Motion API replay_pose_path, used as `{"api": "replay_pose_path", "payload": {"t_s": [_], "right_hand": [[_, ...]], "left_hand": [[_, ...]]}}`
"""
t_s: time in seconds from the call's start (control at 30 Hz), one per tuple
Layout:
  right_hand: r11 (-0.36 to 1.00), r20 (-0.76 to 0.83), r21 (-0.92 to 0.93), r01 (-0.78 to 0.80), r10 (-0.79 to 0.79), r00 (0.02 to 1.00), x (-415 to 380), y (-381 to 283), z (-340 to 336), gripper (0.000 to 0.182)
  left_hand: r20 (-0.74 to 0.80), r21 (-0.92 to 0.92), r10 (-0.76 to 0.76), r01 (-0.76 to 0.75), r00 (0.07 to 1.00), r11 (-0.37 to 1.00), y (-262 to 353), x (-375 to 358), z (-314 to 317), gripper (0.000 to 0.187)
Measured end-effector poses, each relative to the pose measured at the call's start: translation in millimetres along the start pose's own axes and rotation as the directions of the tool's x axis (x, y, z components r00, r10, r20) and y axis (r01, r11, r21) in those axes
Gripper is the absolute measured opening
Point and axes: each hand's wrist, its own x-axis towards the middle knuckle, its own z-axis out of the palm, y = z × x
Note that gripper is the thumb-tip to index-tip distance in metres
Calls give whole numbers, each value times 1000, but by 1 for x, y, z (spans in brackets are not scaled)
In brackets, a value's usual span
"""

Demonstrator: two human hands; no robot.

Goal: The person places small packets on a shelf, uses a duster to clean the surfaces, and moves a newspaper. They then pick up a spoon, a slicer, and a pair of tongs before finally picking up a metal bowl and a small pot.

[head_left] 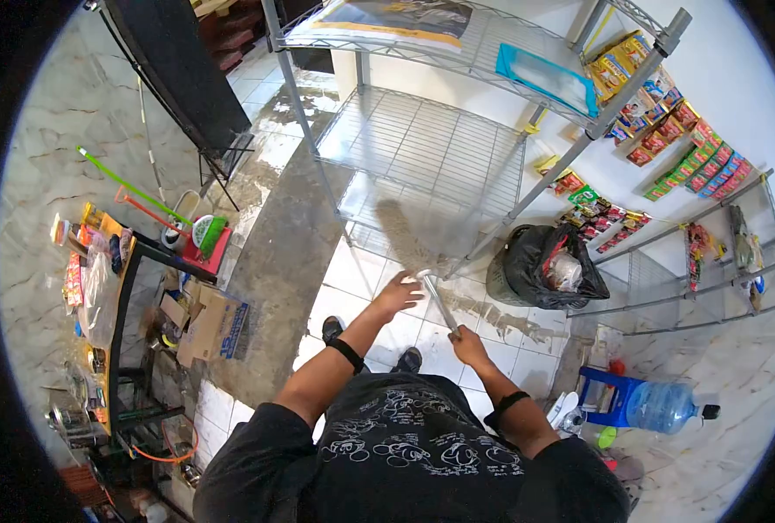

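Gripping the duster (423,274) by its silver handle (441,307), the right hand (469,346) is closed around the near end; the left hand (396,297), fingers spread, is beside the white collar (425,275). The fluffy grey-brown head (402,235) points far and left, at the rack (422,139).

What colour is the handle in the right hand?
The handle looks silvery grey; it shows best in the head view.

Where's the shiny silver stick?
Below and right of the head view's middle, the silver metal stick is in the right hand, the left hand beside its white top.
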Motion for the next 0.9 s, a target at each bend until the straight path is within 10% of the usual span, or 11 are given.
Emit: {"api": "replay_pose_path", "payload": {"t_s": [0.37,0.6,0.77,0.9], "right_hand": [[908,-386,356,-221,358,850,101,41,58,25],[974,-541,145,-172,224,810,184,94,128,23],[963,-503,267,-40,175,847,226,36,185,37],[912,13,399,-92,95,995,216,-74,162,33]], "left_hand": [[2,299,108,-104,994,948,48,-47,-29,37],[-71,399,257,-209,964,893,50,-36,-86,35],[-54,407,244,-201,968,891,31,-16,-118,33],[-3,426,246,-222,969,877,31,-15,-136,32]]}}
